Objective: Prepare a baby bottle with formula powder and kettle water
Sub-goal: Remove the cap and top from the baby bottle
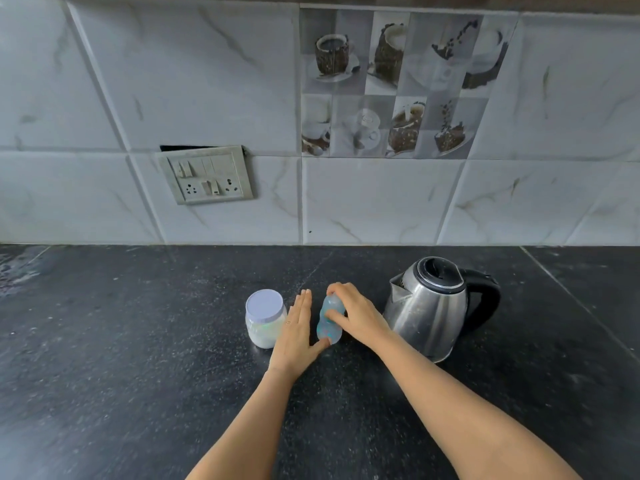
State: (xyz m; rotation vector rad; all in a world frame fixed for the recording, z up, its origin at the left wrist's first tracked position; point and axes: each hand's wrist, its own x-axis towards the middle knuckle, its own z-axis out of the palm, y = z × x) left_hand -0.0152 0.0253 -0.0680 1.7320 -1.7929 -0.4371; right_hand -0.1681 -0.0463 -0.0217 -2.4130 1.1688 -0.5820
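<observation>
Here the baby bottle [329, 320], pale blue and translucent, stands upright mid-desk [138, 341], toward its back edge. The right hand [356, 315] grips its top; the left hand [297, 329], flat and unclenched, touches its base with the thumb.

Readable text: none could be made out anywhere.
Baby bottle [329, 320]: blue pattern, no legible print.
Powder jar [265, 318]: plain white lid, no label seen.
Kettle [429, 306]: bare steel, no brand visible.
Switchboard [206, 174]: no markings legible.
Picture tiles [398, 84]: coffee cup images only, no words.
</observation>
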